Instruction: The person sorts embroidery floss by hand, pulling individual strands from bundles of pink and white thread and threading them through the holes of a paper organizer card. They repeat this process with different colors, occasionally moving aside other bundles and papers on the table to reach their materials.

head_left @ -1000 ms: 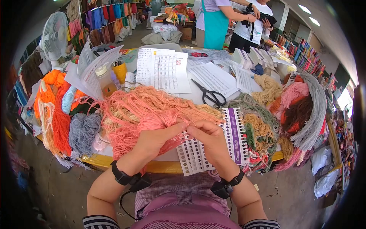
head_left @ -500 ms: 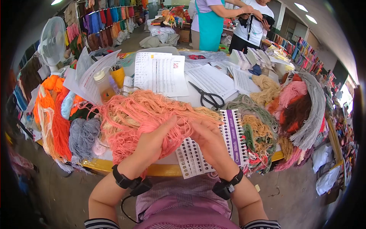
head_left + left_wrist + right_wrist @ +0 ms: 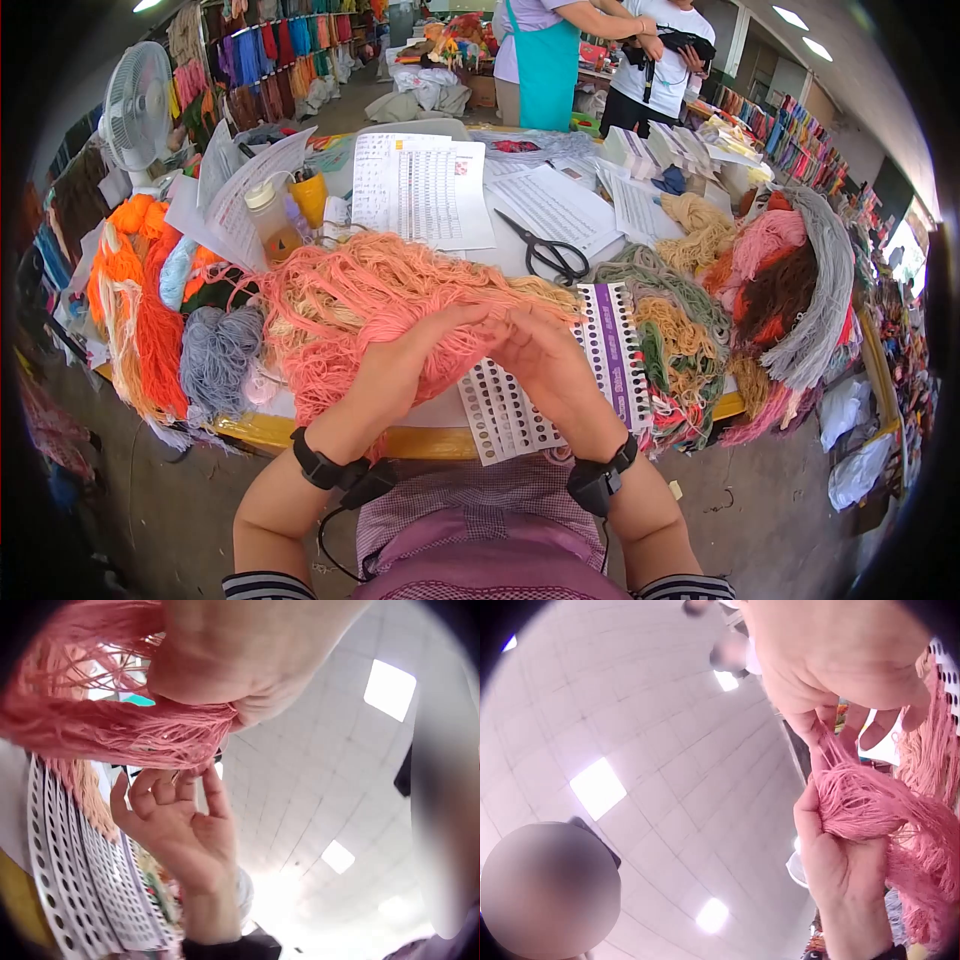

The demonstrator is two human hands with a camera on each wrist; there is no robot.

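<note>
On my head feed, a bundle of blue-grey yarn (image 3: 220,355) lies well left of the white hole-punched card with a purple strip (image 3: 615,350). Nearer the card's left edge, the left hand (image 3: 395,370) has a looped coral-pink yarn skein (image 3: 859,802); only my right wrist feed shows its fingers curled round it. The right hand (image 3: 550,370) covers part of the card; the head feed hides its grip, but the wrist feeds show fingertips pinching strands at the skein's end, other fingers loosely bent. Black-handled scissors (image 3: 540,243) lie beyond the card.
</note>
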